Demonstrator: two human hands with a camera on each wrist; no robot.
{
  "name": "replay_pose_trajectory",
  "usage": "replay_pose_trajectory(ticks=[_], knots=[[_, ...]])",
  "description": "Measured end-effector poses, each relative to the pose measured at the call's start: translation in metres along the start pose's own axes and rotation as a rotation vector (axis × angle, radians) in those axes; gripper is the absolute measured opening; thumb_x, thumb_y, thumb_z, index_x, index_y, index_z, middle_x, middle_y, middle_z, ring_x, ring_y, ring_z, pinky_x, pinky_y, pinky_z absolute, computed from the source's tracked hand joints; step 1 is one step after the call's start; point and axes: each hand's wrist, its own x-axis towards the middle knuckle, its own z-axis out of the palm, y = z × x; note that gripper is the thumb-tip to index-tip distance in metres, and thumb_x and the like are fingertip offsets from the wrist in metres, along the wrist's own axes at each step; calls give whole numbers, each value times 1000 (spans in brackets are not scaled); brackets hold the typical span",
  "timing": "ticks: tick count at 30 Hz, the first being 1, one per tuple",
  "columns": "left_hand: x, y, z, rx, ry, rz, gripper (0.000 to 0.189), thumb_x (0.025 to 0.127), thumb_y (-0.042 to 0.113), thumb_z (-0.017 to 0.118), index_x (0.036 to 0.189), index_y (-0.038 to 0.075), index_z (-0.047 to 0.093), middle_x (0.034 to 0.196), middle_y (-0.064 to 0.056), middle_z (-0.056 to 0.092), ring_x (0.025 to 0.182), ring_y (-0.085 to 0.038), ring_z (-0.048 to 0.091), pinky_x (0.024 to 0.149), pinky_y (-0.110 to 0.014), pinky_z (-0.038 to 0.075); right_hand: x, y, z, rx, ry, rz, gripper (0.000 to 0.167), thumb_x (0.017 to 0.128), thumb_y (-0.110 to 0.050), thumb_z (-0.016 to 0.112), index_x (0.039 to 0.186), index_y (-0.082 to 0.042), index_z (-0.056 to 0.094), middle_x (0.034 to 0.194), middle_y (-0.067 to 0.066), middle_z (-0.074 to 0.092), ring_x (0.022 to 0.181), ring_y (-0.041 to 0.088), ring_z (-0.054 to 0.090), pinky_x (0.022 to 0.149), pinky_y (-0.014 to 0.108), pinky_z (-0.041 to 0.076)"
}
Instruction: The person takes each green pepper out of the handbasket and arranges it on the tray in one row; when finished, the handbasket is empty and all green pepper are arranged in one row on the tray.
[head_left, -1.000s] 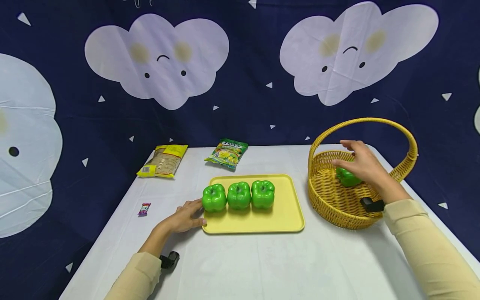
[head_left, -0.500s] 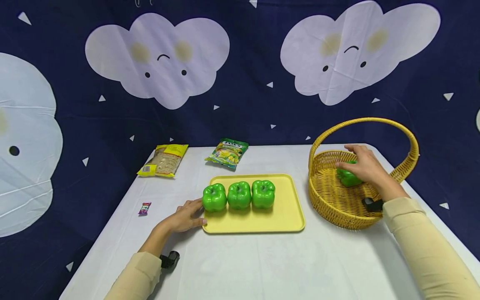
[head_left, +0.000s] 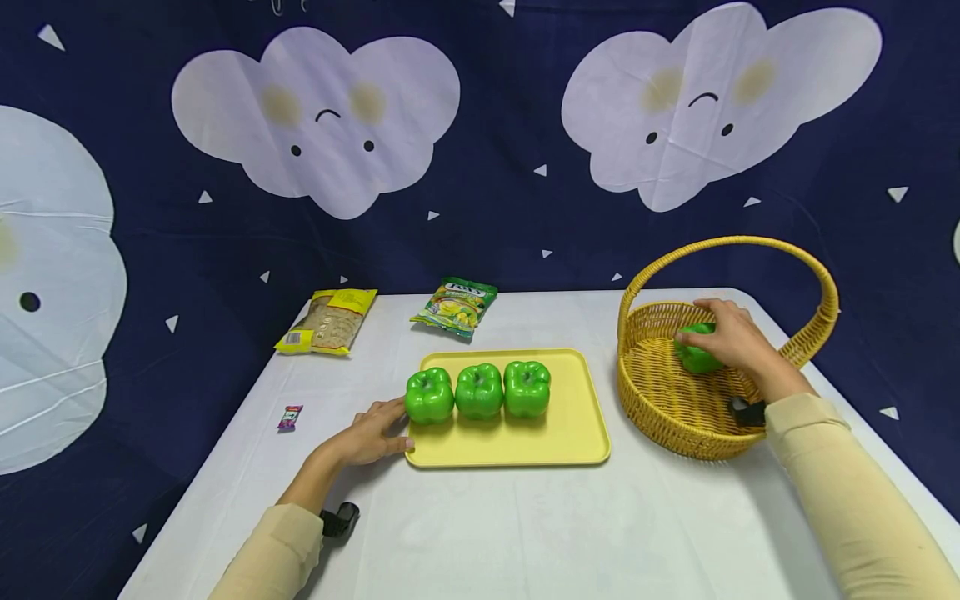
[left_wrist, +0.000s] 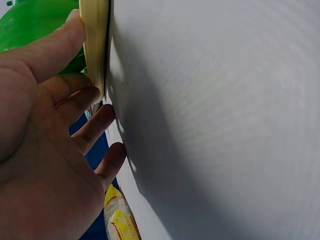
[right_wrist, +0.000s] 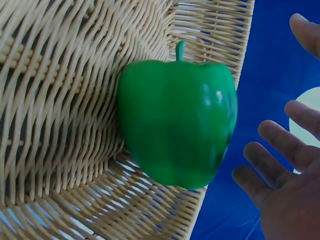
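Observation:
On a yellow tray [head_left: 570,433] three green bell peppers stand in a row: the left one [head_left: 429,396], the middle one [head_left: 478,392] and the right one [head_left: 527,389]. My left hand [head_left: 371,435] touches the tray's left edge, thumb and fingers spread, as the left wrist view confirms. A fourth green bell pepper [right_wrist: 177,120] lies on its side in the wicker basket [head_left: 652,408]. Over it reaches my right hand [head_left: 731,337], thumb and fingers apart; in the right wrist view these fingers [right_wrist: 280,142] are extended, with a gap between them and the pepper.
The basket's tall handle [head_left: 727,240] arches above the right hand. Towards the back lie a yellow-and-clear food bag [head_left: 330,321] and a green snack packet [head_left: 456,307]. A small purple wrapped sweet [head_left: 288,417] is on the left of the white table [head_left: 480,533].
My right hand has moved slightly right and down, closer to the pepper in the basket. My left hand and the tray have stayed in place.

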Motion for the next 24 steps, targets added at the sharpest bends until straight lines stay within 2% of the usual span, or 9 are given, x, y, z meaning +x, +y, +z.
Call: replay_pose_trajectory(ticks=[7,15,24], knots=[[1,1,0,-13,-10,-19,73,87,30,66,147,7,32,152,-17,32,138,-38,27,108,-64,18,2,8,1,-21,-44,1,84,86,-45,64,142,7,29,129,35,36,111,48,35,82,52,37],[0,2,-1,-9,-5,-14,73,86,28,66,147,6,32,152,-18,32,137,-39,28,106,-64,18,2,15,3,-32,-70,7,88,85,-47,64,143,8,26,129,37,36,112,51,34,84,56,38],[1,2,-1,-9,-6,-14,72,87,28,66,147,6,32,152,-18,32,138,-38,27,107,-65,17,1,16,6,-37,-103,-5,85,85,-41,66,142,9,27,132,39,35,110,51,36,84,57,39]])
